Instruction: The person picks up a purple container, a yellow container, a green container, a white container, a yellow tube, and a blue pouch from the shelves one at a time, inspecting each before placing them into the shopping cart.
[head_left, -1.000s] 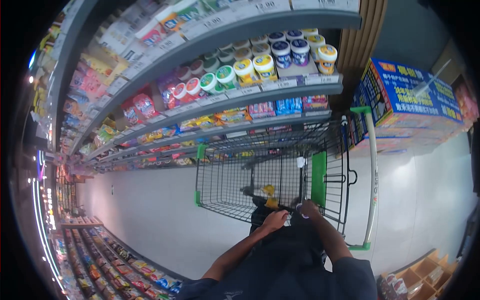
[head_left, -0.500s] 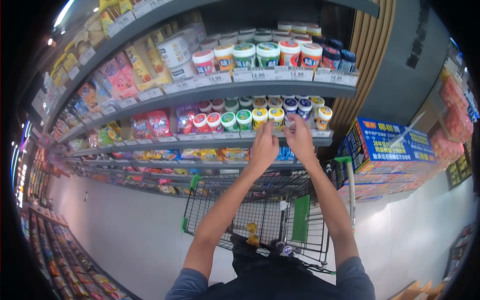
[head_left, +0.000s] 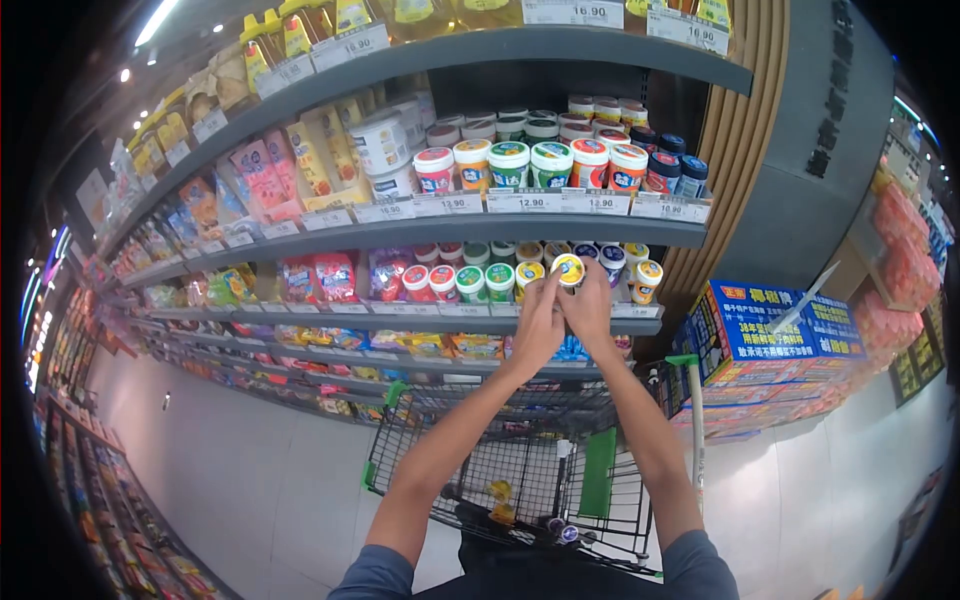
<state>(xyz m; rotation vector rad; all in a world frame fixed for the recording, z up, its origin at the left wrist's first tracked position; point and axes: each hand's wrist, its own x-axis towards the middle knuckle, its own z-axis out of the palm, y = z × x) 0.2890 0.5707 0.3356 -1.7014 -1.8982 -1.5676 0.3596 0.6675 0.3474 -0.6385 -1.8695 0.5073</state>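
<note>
A chewing gum tub with a yellow and white lid (head_left: 569, 268) is held between my two hands at the front of the shelf, its lid tilted towards me. My right hand (head_left: 588, 305) wraps around its right side. My left hand (head_left: 541, 325) has its closed fingers against the tub's lower left, partly hiding it. Just left of the hands stands another yellow-lidded tub (head_left: 529, 275). Green-lidded tubs (head_left: 484, 280) and red-lidded tubs (head_left: 428, 280) continue the row. To the right are purple-lidded tubs (head_left: 612, 262) and a yellow tub (head_left: 648, 278).
Below my arms is a wire shopping cart (head_left: 500, 425) with a yellow item (head_left: 500, 495) and a purple-topped container (head_left: 569, 534) in it. Larger gum tubs (head_left: 551, 165) line the shelf above. Stacked blue cartons (head_left: 780, 325) stand right of the shelving.
A yellow-lidded tub has come up from the row into my hands and tipped towards me. The shelves sit lower in view as the camera tilts up.
</note>
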